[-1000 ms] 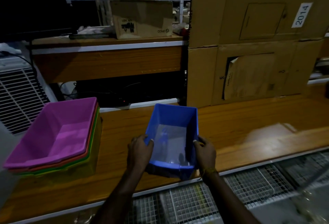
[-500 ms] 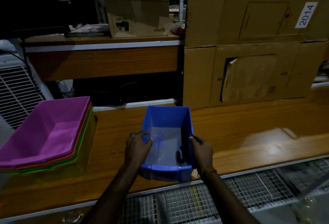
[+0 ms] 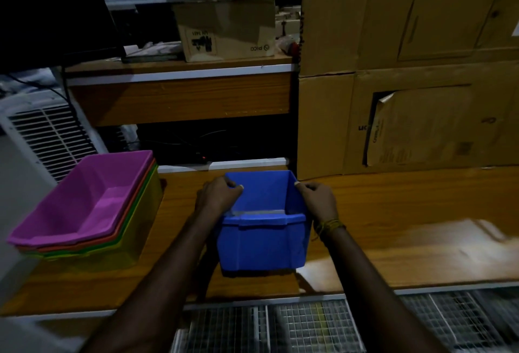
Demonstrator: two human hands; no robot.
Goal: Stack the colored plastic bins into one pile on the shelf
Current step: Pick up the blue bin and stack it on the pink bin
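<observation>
A blue plastic bin [image 3: 262,243] is in the middle of the wooden shelf [image 3: 393,212], upright with its front wall facing me. My left hand [image 3: 217,196] grips its left rim and my right hand [image 3: 318,199] grips its right rim. To the left stands a pile of nested bins [image 3: 84,203]: a pink-purple one on top, then orange, green and yellow ones beneath. The blue bin is apart from that pile, about a hand's width to its right.
Large cardboard boxes [image 3: 407,86] stand stacked at the back right of the shelf. A higher wooden shelf [image 3: 179,91] with a small carton [image 3: 224,29] lies behind. A white slatted unit [image 3: 47,133] is at the left, wire mesh [image 3: 309,324] below the shelf edge.
The blue bin has been lifted and tipped upright, so its front wall now faces me. My hands slid from its near end up along the side rims.
</observation>
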